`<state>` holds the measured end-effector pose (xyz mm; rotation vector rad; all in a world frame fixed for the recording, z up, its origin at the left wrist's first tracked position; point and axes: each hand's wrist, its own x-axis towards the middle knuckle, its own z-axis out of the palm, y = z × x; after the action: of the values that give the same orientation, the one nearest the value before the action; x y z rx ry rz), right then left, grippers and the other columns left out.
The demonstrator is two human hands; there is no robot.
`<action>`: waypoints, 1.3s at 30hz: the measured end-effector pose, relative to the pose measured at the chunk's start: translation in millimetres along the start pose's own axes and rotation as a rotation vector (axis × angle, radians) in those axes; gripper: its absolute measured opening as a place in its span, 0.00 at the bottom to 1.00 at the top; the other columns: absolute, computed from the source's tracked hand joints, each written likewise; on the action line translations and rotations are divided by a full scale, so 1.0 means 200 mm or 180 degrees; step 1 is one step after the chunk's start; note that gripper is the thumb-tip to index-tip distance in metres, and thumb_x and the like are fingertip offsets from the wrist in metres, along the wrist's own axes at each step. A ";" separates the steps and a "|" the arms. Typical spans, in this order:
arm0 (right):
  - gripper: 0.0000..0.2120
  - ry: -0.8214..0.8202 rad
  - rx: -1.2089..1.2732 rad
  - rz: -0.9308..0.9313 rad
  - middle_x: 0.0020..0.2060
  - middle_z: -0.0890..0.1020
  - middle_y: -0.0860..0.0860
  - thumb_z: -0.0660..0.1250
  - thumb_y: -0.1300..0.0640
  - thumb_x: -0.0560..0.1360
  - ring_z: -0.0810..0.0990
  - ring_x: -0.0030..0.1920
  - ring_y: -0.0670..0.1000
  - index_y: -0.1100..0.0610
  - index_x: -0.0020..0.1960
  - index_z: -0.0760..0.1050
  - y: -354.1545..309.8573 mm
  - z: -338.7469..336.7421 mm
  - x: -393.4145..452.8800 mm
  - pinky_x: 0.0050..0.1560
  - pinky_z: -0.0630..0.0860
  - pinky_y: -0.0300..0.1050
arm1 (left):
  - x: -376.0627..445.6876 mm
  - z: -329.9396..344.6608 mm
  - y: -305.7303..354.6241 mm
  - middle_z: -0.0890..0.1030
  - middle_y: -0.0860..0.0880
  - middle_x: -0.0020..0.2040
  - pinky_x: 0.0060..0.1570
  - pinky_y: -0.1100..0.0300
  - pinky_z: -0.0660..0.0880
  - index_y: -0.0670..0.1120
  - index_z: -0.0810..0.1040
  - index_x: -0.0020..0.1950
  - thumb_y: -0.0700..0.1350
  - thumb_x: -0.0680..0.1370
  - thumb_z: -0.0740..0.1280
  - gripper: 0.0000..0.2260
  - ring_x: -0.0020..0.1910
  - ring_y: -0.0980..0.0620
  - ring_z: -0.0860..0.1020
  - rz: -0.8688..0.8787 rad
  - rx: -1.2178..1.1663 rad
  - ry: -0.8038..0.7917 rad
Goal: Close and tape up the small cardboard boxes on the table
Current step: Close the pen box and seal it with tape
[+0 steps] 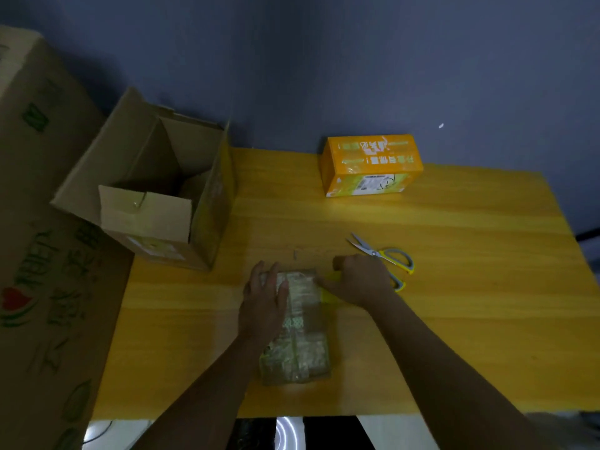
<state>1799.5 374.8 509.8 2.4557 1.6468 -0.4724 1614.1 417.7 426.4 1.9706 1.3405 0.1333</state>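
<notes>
A small flat cardboard box [297, 326], wrapped in glossy tape, lies on the smooth yellow wooden table [454, 319] between the hands. The left hand [264, 303] lies flat on its left side, fingers straight. The right hand [358, 280] presses its far right corner, fingers curled; whether it grips anything I cannot tell. Metal scissors [384, 256] lie just beyond that hand. Farther off stand an orange carton [370, 165] and, left, an open brown box [156, 190].

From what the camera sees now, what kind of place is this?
Probably a small packing corner in a home or stockroom. A yellow wooden table stands against a dark blue wall, with large cardboard cartons stacked beside it, scissors on the table, and a small box under both hands.
</notes>
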 end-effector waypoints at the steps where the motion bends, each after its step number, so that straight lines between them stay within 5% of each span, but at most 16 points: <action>1: 0.22 0.0000 0.0494 0.0109 0.40 0.82 0.49 0.62 0.32 0.72 0.81 0.46 0.51 0.50 0.48 0.78 0.07 0.00 -0.01 0.44 0.70 0.45 | 0.00 0.00 0.00 0.50 0.52 0.78 0.59 0.49 0.72 0.54 0.58 0.77 0.57 0.82 0.50 0.23 0.73 0.44 0.58 0.0033 0.0000 0.0042; 3: 0.16 -0.0038 0.1622 0.0251 0.27 0.75 0.43 0.66 0.36 0.73 0.75 0.32 0.40 0.48 0.38 0.76 0.19 0.02 -0.02 0.37 0.65 0.42 | 0.00 0.01 -0.01 0.52 0.51 0.77 0.59 0.49 0.71 0.53 0.59 0.77 0.58 0.81 0.49 0.25 0.73 0.44 0.59 0.0111 -0.0040 0.0136; 7: 0.21 -0.0255 0.2312 0.0263 0.22 0.69 0.45 0.66 0.36 0.72 0.70 0.26 0.40 0.52 0.33 0.75 0.29 0.05 -0.02 0.33 0.63 0.41 | 0.00 0.03 -0.03 0.55 0.50 0.77 0.56 0.51 0.70 0.53 0.60 0.76 0.61 0.79 0.47 0.27 0.72 0.43 0.61 0.0214 -0.0125 0.0248; 12: 0.26 -0.0028 0.1222 -0.0011 0.22 0.69 0.49 0.65 0.34 0.72 0.71 0.27 0.48 0.56 0.33 0.75 0.24 0.08 -0.02 0.34 0.70 0.46 | 0.00 0.03 -0.06 0.54 0.53 0.76 0.53 0.51 0.73 0.56 0.58 0.76 0.63 0.79 0.46 0.27 0.71 0.43 0.63 0.0198 -0.0081 0.0268; 14: 0.27 0.0212 0.0511 -0.0004 0.27 0.76 0.51 0.61 0.32 0.73 0.77 0.34 0.53 0.56 0.37 0.79 0.23 0.07 -0.03 0.44 0.75 0.47 | 0.00 0.02 -0.07 0.55 0.52 0.76 0.54 0.48 0.74 0.56 0.58 0.76 0.63 0.79 0.46 0.27 0.70 0.43 0.64 0.0170 -0.0067 0.0249; 17: 0.31 0.0092 -0.0577 0.0025 0.39 0.83 0.54 0.56 0.29 0.73 0.81 0.47 0.55 0.55 0.44 0.81 0.27 0.06 -0.04 0.58 0.67 0.50 | -0.01 0.01 -0.07 0.60 0.47 0.75 0.55 0.45 0.74 0.56 0.54 0.77 0.65 0.78 0.46 0.30 0.66 0.41 0.68 0.0039 -0.0101 0.0146; 26: 0.31 0.0207 -0.0873 0.0109 0.36 0.83 0.52 0.54 0.29 0.74 0.81 0.43 0.53 0.54 0.42 0.81 0.25 0.14 -0.03 0.58 0.63 0.50 | 0.00 0.01 -0.08 0.62 0.45 0.73 0.57 0.47 0.71 0.56 0.53 0.78 0.65 0.77 0.48 0.30 0.66 0.41 0.69 -0.0069 -0.0271 0.0105; 36: 0.28 0.0067 -0.0861 0.0304 0.44 0.84 0.53 0.54 0.34 0.77 0.79 0.51 0.56 0.56 0.49 0.80 0.16 0.17 -0.06 0.58 0.62 0.51 | -0.01 -0.02 -0.06 0.60 0.45 0.74 0.60 0.47 0.70 0.54 0.57 0.77 0.64 0.77 0.46 0.30 0.67 0.41 0.67 -0.0184 -0.0353 0.0023; 39: 0.27 -0.0040 -0.0903 0.0321 0.45 0.83 0.53 0.53 0.35 0.77 0.78 0.52 0.56 0.56 0.51 0.80 0.13 0.15 -0.08 0.59 0.62 0.52 | 0.00 -0.04 -0.02 0.55 0.45 0.75 0.68 0.42 0.56 0.54 0.58 0.75 0.67 0.76 0.44 0.31 0.72 0.42 0.57 -0.0378 0.0496 -0.0113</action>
<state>1813.2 342.5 484.9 2.3063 1.4620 -0.2221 1606.1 422.9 430.0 2.0046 1.4790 -0.0642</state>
